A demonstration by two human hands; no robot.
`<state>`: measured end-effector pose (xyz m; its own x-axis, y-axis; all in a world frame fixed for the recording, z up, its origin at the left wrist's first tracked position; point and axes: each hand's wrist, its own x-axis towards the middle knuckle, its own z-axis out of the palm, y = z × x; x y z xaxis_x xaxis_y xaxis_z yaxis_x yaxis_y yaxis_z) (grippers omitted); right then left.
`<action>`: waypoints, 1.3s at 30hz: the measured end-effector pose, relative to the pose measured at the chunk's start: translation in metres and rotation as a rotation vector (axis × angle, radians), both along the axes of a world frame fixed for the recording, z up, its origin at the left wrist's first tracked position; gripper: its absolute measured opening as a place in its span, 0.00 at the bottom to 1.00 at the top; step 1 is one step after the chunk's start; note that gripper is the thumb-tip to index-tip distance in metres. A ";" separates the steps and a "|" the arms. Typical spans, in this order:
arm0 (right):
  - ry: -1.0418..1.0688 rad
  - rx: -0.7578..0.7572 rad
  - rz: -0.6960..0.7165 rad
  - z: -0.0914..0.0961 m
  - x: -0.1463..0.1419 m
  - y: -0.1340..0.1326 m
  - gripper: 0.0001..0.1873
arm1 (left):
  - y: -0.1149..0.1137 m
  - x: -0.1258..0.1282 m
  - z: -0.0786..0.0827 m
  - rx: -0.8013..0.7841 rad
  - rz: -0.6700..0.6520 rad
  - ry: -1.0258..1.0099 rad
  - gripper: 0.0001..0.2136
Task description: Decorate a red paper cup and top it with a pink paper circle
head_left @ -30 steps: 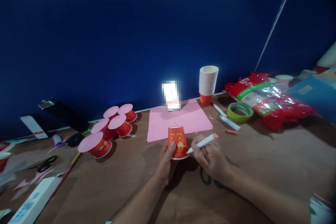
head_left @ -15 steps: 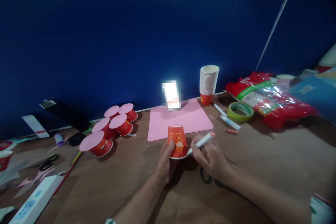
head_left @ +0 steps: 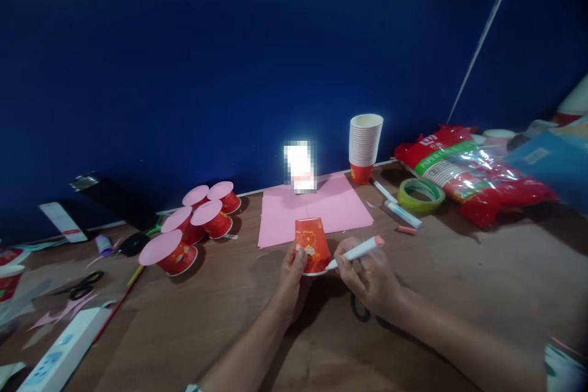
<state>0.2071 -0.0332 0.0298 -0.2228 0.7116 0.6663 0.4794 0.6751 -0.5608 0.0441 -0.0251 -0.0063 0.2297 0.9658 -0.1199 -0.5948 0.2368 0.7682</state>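
A red paper cup (head_left: pixel 313 245) with a gold pattern is upside down in my left hand (head_left: pixel 289 282), the thumb across its side and the white rim at the bottom. My right hand (head_left: pixel 370 278) grips a white marker (head_left: pixel 356 252) with a pinkish-orange end. The marker's tip meets or nearly meets the cup's lower right edge by the rim. Just beyond the cup lie sheets of pink paper (head_left: pixel 340 205). A small pinkish-orange pen cap (head_left: pixel 407 230) rests on the table, right of my right hand.
Several red cups with pink discs on top (head_left: pixel 168 249) stand at left. Behind are a bright blurred screen (head_left: pixel 301 165) and a cup stack (head_left: pixel 365 144). At right lie tape (head_left: pixel 420 196), pens (head_left: pixel 402 214) and a red packet (head_left: pixel 473 174); at left, scissors (head_left: pixel 85 285) and a power strip (head_left: pixel 62 355).
The cup has turned a little in my left hand, its printed figure shifting left, and tilted slightly. My right hand keeps the marker at the rim, with little movement.
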 end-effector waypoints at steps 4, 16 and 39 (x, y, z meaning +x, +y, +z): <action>-0.004 0.009 -0.005 0.000 0.000 0.000 0.10 | 0.000 0.002 0.003 0.002 0.076 0.024 0.13; -0.002 0.014 -0.029 0.001 0.001 0.000 0.08 | -0.001 0.003 0.004 0.006 0.036 0.047 0.14; -0.024 0.004 -0.012 -0.001 0.000 -0.001 0.09 | -0.003 0.003 0.007 0.025 0.040 0.034 0.15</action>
